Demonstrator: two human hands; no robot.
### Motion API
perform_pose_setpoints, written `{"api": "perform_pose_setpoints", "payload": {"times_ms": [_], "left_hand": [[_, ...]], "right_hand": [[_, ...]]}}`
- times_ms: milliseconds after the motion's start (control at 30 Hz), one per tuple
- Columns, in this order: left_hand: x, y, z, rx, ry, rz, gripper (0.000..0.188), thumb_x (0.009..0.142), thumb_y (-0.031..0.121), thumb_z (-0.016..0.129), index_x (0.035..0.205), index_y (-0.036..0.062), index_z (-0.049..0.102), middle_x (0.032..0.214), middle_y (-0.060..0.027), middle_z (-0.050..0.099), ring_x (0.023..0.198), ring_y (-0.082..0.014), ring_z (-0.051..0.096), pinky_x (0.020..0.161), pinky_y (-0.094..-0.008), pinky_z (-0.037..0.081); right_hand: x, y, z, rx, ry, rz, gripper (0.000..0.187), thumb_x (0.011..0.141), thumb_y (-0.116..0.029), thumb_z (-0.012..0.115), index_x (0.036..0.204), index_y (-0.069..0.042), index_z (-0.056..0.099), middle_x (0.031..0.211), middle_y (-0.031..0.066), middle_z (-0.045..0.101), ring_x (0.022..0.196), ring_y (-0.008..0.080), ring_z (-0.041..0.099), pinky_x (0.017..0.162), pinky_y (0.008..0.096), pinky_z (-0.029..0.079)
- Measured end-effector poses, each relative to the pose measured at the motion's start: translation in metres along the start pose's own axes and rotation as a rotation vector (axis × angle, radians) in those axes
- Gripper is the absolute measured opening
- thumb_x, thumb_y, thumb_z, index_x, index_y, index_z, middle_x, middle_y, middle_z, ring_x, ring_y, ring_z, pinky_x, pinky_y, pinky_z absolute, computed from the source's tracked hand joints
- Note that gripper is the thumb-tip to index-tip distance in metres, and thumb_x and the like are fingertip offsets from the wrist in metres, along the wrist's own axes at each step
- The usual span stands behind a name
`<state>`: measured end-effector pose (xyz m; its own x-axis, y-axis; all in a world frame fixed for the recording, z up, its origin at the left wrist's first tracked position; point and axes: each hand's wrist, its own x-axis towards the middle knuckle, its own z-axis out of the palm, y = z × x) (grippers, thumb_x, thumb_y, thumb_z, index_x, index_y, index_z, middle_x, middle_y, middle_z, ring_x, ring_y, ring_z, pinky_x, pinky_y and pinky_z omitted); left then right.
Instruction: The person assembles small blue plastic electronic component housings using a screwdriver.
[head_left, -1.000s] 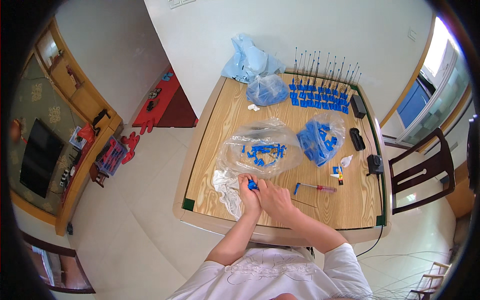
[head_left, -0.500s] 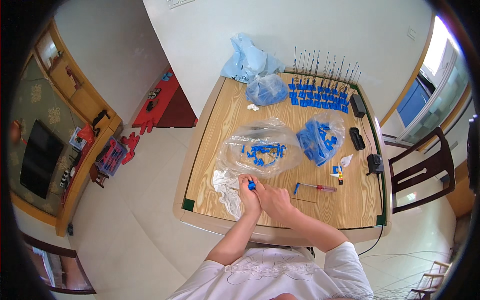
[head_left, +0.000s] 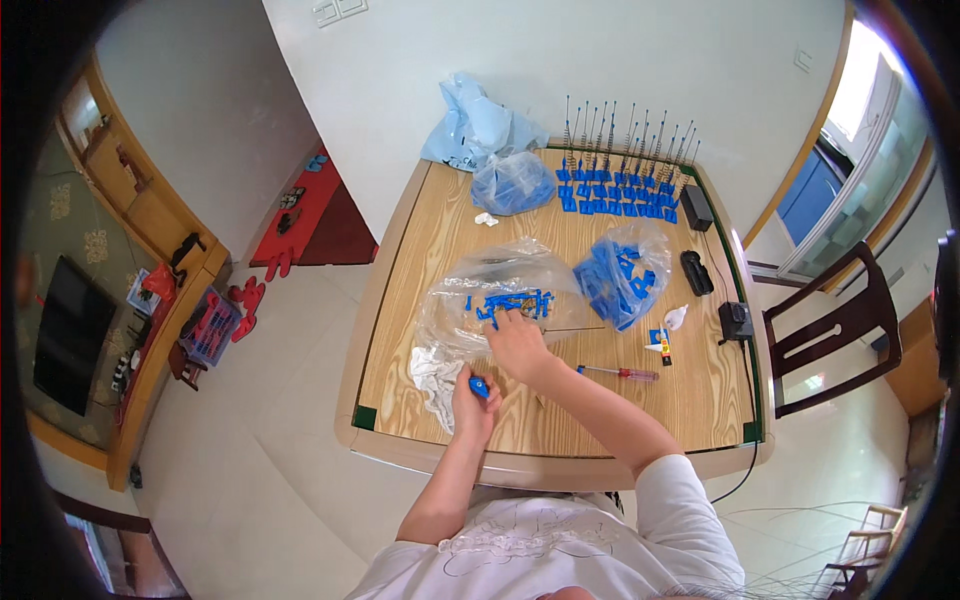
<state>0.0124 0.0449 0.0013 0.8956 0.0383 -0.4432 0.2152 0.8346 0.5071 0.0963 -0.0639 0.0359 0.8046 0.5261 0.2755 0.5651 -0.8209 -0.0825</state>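
My left hand [head_left: 474,408] is closed around a blue plastic piece [head_left: 479,387] with a small hole in its visible face, near the table's front. Farther forward, my right hand [head_left: 520,348] reaches into the opened clear plastic bag [head_left: 450,300], its bent fingers down among small blue plastic parts [head_left: 520,303]. What those fingers pinch, if anything, is hidden. A thin dark rod [head_left: 585,329] shows to the right of this hand; whether the hand touches it I cannot tell. Beside my left hand lies a crumpled white cloth [head_left: 434,382].
A red-handled screwdriver [head_left: 637,375], a small glue tube [head_left: 666,350] and another bag of blue parts [head_left: 610,290] lie to the right. At the back stand rows of blue pieces with upright springs [head_left: 615,190], beside a bagged bundle [head_left: 512,185]. Black adapters [head_left: 736,320] line the right edge.
My hands have come apart. The right has moved forward into the bag of small parts; the left has stayed back with the blue piece, which now shows more. The view has shifted slightly.
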Motion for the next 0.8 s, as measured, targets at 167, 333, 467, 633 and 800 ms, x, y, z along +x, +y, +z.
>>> {"api": "perform_pose_setpoints", "payload": {"times_ms": [167,333,467,633,800], "left_hand": [[-0.006,0.003,-0.004,0.100,0.046,0.027,0.025,0.096,0.037,0.049,0.088,0.0141,0.047,0.068,-0.0053,0.050,0.050,-0.0124,0.042,0.039,-0.0221,0.025],[-0.007,0.002,-0.006,0.024,0.027,-0.094,0.034,0.097,0.046,0.044,0.086,0.0134,0.046,0.066,-0.0041,0.047,0.046,-0.0110,0.038,0.037,-0.0220,0.022],[-0.005,0.000,-0.010,0.073,-0.016,-0.118,0.041,0.096,0.052,0.042,0.087,0.0129,0.050,0.063,-0.0046,0.045,0.045,-0.0119,0.036,0.036,-0.0224,0.022],[-0.006,-0.007,-0.008,-0.006,-0.113,-0.211,0.048,0.095,0.055,0.039,0.090,0.0094,0.053,0.062,-0.0053,0.046,0.045,-0.0129,0.037,0.035,-0.0227,0.023],[-0.007,-0.017,0.010,0.172,-0.008,-0.121,0.050,0.096,0.055,0.037,0.094,0.0079,0.054,0.063,-0.0058,0.049,0.046,-0.0135,0.041,0.035,-0.0234,0.026]], "right_hand": [[0.012,0.001,-0.003,0.071,-0.031,-0.045,0.023,0.080,-0.012,0.054,0.101,-0.007,0.062,0.099,0.0139,0.054,0.099,0.0292,0.054,0.083,0.0402,0.048],[0.008,0.002,-0.013,0.287,0.170,-0.149,0.036,0.090,-0.019,0.050,0.124,-0.008,0.055,0.124,0.0166,0.053,0.118,0.0300,0.049,0.099,0.0398,0.041],[-0.023,0.011,-0.033,2.209,-0.054,0.406,0.049,0.101,-0.033,0.034,0.136,0.000,0.040,0.139,0.0176,0.043,0.130,0.0304,0.041,0.106,0.0398,0.036],[-0.039,0.014,-0.042,2.558,0.206,0.630,0.051,0.102,-0.040,0.029,0.124,0.002,0.047,0.115,0.0161,0.058,0.113,0.0287,0.053,0.104,0.0389,0.037],[-0.082,0.068,0.017,2.736,-0.071,0.058,0.032,0.101,-0.036,0.038,0.091,-0.007,0.047,0.064,-0.0008,0.036,0.061,0.0136,0.041,0.054,0.0286,0.042]]}}
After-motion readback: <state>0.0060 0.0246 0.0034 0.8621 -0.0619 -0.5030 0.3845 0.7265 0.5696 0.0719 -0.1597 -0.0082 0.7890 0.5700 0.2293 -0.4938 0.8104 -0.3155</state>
